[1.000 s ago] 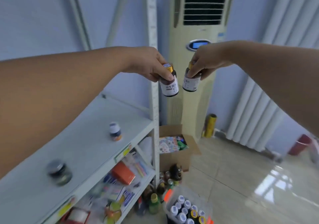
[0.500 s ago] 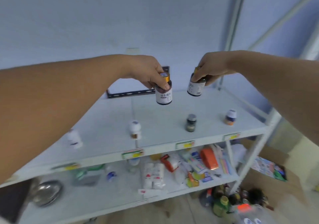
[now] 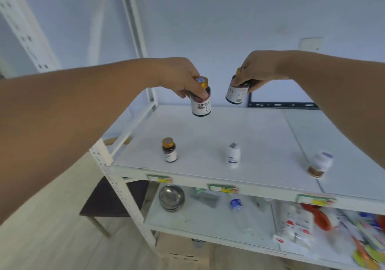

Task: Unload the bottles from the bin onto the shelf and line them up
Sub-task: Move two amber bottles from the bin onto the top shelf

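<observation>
My left hand (image 3: pixel 183 78) grips a dark bottle with a gold cap and white label (image 3: pixel 201 105) by its neck, above the left part of the white shelf (image 3: pixel 260 132). My right hand (image 3: pixel 256 69) holds a second dark bottle with a white label (image 3: pixel 236 93), tilted, to the right of the first. Both hang in the air over the shelf's back half. Near the front edge stand a small gold-capped dark bottle (image 3: pixel 169 150), a white bottle (image 3: pixel 233 155) and a white bottle with a brown base (image 3: pixel 319 163). The bin is out of view.
White uprights (image 3: pixel 116 186) frame the shelf's left end. The lower shelf holds a steel bowl (image 3: pixel 171 196), a blue-capped bottle (image 3: pixel 236 204) and packets (image 3: pixel 295 226). A dark stool (image 3: pixel 108 201) stands left of the rack. A black bracket (image 3: pixel 283 104) lies at the shelf's back.
The view has swung left from the air conditioner and floor to the shelf's left end. Both hands still carry their bottles, held above the shelf.
</observation>
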{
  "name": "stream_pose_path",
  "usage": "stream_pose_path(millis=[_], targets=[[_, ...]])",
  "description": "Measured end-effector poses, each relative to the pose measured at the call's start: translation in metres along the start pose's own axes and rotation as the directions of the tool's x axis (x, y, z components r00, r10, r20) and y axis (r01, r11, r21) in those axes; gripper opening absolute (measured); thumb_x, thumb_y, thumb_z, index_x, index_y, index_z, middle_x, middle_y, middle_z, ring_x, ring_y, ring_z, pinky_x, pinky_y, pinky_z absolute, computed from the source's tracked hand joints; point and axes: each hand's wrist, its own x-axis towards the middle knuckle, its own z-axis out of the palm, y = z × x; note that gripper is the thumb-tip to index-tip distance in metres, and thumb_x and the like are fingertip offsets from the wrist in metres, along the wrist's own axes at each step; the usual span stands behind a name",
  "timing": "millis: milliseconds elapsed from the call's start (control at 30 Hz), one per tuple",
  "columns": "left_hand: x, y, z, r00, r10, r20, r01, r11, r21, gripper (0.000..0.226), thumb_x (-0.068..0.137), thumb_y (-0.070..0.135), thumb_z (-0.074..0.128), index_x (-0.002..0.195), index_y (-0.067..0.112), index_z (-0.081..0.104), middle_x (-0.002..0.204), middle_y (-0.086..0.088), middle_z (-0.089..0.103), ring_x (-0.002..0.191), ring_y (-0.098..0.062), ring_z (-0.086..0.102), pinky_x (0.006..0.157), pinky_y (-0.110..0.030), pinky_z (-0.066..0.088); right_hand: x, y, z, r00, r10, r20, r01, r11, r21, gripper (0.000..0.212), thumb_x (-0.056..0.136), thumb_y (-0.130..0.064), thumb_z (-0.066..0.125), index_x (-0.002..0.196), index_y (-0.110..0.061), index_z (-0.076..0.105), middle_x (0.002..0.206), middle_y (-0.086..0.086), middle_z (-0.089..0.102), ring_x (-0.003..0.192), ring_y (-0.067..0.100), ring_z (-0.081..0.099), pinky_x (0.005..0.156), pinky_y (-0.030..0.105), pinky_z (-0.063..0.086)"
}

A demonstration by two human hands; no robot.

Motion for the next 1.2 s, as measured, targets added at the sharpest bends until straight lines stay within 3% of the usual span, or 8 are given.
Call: stream_pose_path(millis=[100, 200, 333, 500, 633, 767, 967, 1200], targets=[[0.012, -0.056, -0.01, 0.998, -0.065, -0.024, 0.065, 0.998, 0.023, 0.029, 0.079, 0.04, 0.081, 0.1, 0.021, 0.076, 0.1, 0.004, 0.075, 0.083, -0.005, 0.073, 0.066, -0.016, 0.057, 0.051, -0.029, 0.032, 0.999, -0.025, 0.022, 0.025, 0.999, -0.02, 0.032, 0.074, -0.037, 0.077, 0.078, -0.007, 0.069, 0.085, 0.009, 0.077, 0.071, 0.017, 0.077, 0.08, 0.03, 0.059], [0.038, -0.106, -0.006, 0.994, -0.104, -0.013, 0.104, 0.995, 0.001, 0.031, 0.08, 0.041, 0.08, 0.103, 0.02, 0.074, 0.101, 0.003, 0.072, 0.091, -0.01, 0.071, 0.072, -0.019, 0.057, 0.107, -0.043, 0.063, 0.997, -0.032, 0.07, 0.036, 0.998, -0.057, 0.034, 0.073, -0.04, 0.077, 0.079, -0.007, 0.071, 0.084, 0.007, 0.077, 0.071, 0.017, 0.077, 0.078, 0.031, 0.06], [0.079, -0.162, 0.014, 0.988, -0.151, -0.009, 0.151, 0.988, 0.02, 0.019, 0.078, 0.045, 0.079, 0.083, 0.029, 0.07, 0.083, 0.009, 0.068, 0.075, -0.006, 0.066, 0.05, -0.011, 0.045, 0.186, -0.049, 0.11, 0.989, -0.049, 0.14, 0.066, 0.991, -0.118, 0.04, 0.068, -0.043, 0.075, 0.077, -0.005, 0.068, 0.084, 0.013, 0.076, 0.076, 0.024, 0.076, 0.083, 0.037, 0.06], [0.121, -0.215, 0.055, 0.974, -0.223, 0.028, 0.223, 0.974, 0.033, 0.034, 0.076, 0.046, 0.079, 0.095, 0.019, 0.07, 0.086, 0.001, 0.066, 0.073, -0.012, 0.06, 0.059, -0.024, 0.043, 0.256, -0.045, 0.164, 0.975, -0.007, 0.224, 0.057, 0.975, -0.216, 0.029, 0.061, -0.038, 0.07, 0.059, -0.013, 0.055, 0.048, 0.0, 0.057, 0.045, 0.016, 0.061, 0.038, 0.016, 0.037], [0.139, -0.239, 0.086, 0.971, -0.208, 0.118, 0.206, 0.978, 0.028, 0.043, 0.075, 0.045, 0.08, 0.107, 0.017, 0.07, 0.101, -0.006, 0.069, 0.09, -0.022, 0.066, 0.074, -0.035, 0.053, 0.29, -0.036, 0.205, 0.96, 0.038, 0.278, 0.044, 0.959, -0.281, 0.029, 0.056, -0.036, 0.073, 0.059, -0.017, 0.052, 0.057, 0.0, 0.052, 0.033, 0.009, 0.049, 0.029, 0.012, 0.032], [0.153, -0.248, 0.106, 0.965, -0.14, 0.221, 0.135, 0.99, 0.037, 0.043, 0.075, 0.045, 0.081, 0.109, 0.02, 0.068, 0.102, -0.002, 0.068, 0.09, -0.02, 0.065, 0.078, -0.034, 0.054, 0.3, -0.02, 0.235, 0.935, 0.107, 0.339, 0.032, 0.924, -0.38, 0.035, 0.04, -0.049, 0.065, 0.054, -0.021, 0.05, 0.044, -0.007, 0.049, 0.031, 0.007, 0.046, 0.035, 0.015, 0.031], [0.164, -0.25, 0.111, 0.949, 0.012, 0.315, -0.027, 0.999, 0.041, 0.05, 0.074, 0.046, 0.083, 0.115, 0.023, 0.066, 0.105, 0.002, 0.067, 0.091, -0.017, 0.064, 0.079, -0.034, 0.056, 0.297, -0.009, 0.247, 0.928, 0.201, 0.314, -0.076, 0.926, -0.369, 0.036, 0.06, -0.04, 0.074, 0.037, -0.019, 0.054, 0.034, -0.01, 0.046, 0.028, 0.003, 0.041, 0.029, 0.012, 0.029], [0.172, -0.245, 0.071, 0.932, 0.078, 0.355, -0.096, 0.995, 0.034, 0.072, 0.058, 0.073, 0.072, 0.1, 0.015, 0.061, 0.102, 0.007, 0.06, 0.092, -0.014, 0.059, 0.085, -0.032, 0.048, 0.271, -0.021, 0.21, 0.96, 0.199, 0.196, -0.096, 0.893, -0.439, 0.053, 0.074, -0.064, 0.065, 0.074, -0.012, 0.054, 0.084, 0.003, 0.058, 0.077, 0.024, 0.056, 0.065, 0.033, 0.043]])
